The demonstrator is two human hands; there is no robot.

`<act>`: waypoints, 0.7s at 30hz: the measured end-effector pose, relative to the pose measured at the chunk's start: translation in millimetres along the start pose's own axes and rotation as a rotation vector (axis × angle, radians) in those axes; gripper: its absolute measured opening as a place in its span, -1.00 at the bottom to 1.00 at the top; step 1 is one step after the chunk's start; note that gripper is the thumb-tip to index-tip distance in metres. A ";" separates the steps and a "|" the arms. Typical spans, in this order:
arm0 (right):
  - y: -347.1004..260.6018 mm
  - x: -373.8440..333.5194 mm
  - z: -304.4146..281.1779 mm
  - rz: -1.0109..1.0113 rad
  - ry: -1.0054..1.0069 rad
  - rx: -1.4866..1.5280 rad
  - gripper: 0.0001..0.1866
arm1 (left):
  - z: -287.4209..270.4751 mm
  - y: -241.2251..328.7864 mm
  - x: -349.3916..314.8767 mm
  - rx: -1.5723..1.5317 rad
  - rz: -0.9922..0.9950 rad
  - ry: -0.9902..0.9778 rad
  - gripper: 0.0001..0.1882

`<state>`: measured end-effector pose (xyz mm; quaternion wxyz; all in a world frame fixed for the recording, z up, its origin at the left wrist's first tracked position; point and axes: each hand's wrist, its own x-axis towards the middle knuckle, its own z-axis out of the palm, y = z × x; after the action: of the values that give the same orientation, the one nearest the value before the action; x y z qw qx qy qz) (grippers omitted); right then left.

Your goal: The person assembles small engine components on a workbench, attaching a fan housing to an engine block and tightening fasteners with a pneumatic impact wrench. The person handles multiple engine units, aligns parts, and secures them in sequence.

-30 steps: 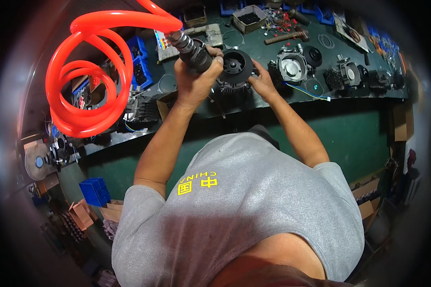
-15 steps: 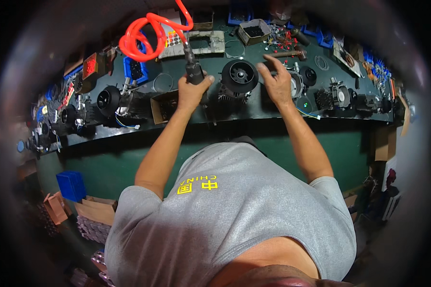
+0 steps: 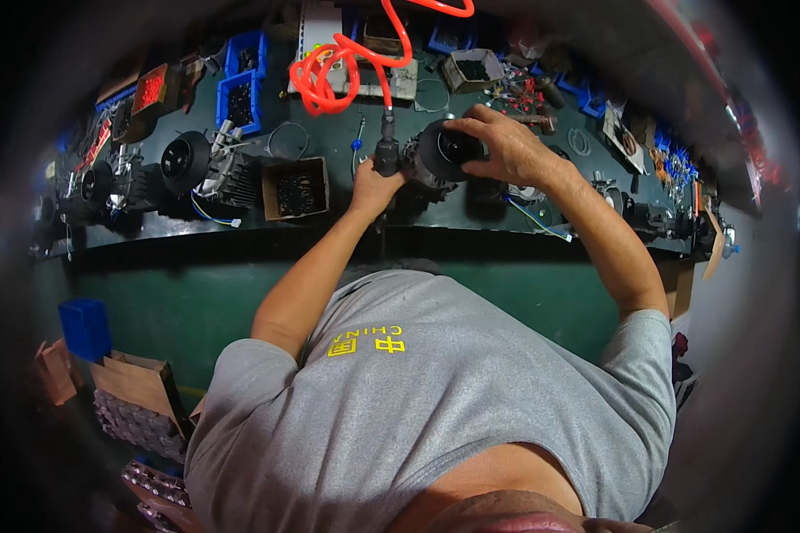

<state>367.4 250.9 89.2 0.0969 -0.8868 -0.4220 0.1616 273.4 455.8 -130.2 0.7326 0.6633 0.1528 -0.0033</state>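
Observation:
My left hand (image 3: 375,192) is closed round a black air screwdriver (image 3: 386,153), which stands upright with a red coiled air hose (image 3: 391,64) running from its top. Just right of it, a finned metal motor unit with a black fan wheel (image 3: 433,151) leans over, the wheel's face turned toward the right. My right hand (image 3: 517,153) grips that wheel from the right, fingers over its top rim and thumb low at its face. The fingers hide part of the wheel's hub. The screwdriver's lower end is hidden behind my left hand.
Similar units with black fan wheels (image 3: 185,158) stand along the bench to the left, others to the right. A cardboard box of dark small parts (image 3: 322,188) sits near the front edge. Blue bins (image 3: 254,111), a parts tray (image 3: 452,82) and a hammer (image 3: 542,122) lie farther back.
My right hand, open beside the unit before, has taken hold of the fan wheel. The unit has tipped from facing up to facing right. The screwdriver now stands closer beside it.

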 end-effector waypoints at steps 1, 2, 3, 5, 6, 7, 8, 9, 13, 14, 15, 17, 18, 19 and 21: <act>-2.4 0.1 -1.6 0.021 -0.009 0.002 -0.31 | -0.1 -0.8 1.0 -0.001 0.009 -0.011 -0.68; -0.2 -0.2 1.4 0.017 0.029 -0.002 -0.31 | 0.2 -1.7 1.6 -0.002 0.018 -0.021 -0.68; 4.7 -1.4 8.3 0.013 0.068 -0.005 -0.31 | 1.1 -3.0 1.3 -0.006 0.014 -0.019 -0.69; 6.4 -2.6 15.0 0.063 0.106 -0.021 -0.30 | 2.8 2.9 -1.4 -0.011 0.006 -0.017 -0.69; 4.2 -4.0 17.4 0.117 0.103 -0.036 -0.30 | 3.8 2.7 -1.6 -0.021 0.003 -0.023 -0.69; 0.7 -3.1 19.2 0.165 0.103 -0.049 -0.30 | 2.8 1.6 -1.5 -0.027 0.001 -0.024 -0.70; -3.9 -1.4 18.6 0.215 0.078 -0.055 -0.30 | 2.1 0.4 -1.4 -0.034 -0.001 -0.025 -0.70; -9.2 0.5 16.5 0.266 0.053 -0.061 -0.30 | 1.8 -0.8 -1.7 -0.035 -0.010 -0.021 -0.69; -5.0 -4.1 14.4 0.074 0.104 0.049 -0.31 | -0.1 -5.4 -0.8 -0.005 -0.009 -0.029 -0.67; -3.2 -2.3 11.1 -0.015 0.062 -0.018 -0.30 | -1.4 -6.1 0.5 0.011 0.000 -0.033 -0.67; -1.2 1.2 5.1 -0.104 0.020 -0.086 -0.29 | -2.1 -7.2 0.5 0.005 0.002 -0.028 -0.67; 3.7 3.3 2.0 -0.204 -0.038 -0.175 -0.24 | 0.9 1.0 -4.3 -0.009 0.003 -0.032 -0.69; 4.8 5.4 3.2 -0.222 -0.053 -0.194 -0.22 | 1.8 0.0 -3.8 -0.010 0.007 -0.038 -0.69; 5.2 8.5 3.1 -0.248 -0.071 -0.216 -0.20 | 0.9 -1.1 -3.4 -0.014 0.012 -0.035 -0.69; 3.5 9.3 -3.0 -0.206 -0.081 -0.210 -0.29 | -0.9 -3.1 -1.2 0.001 0.017 -0.035 -0.69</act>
<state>376.5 255.8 89.1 0.0024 -0.8369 -0.5288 0.1415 271.4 456.1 -133.0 0.7349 0.6647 0.1344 -0.0087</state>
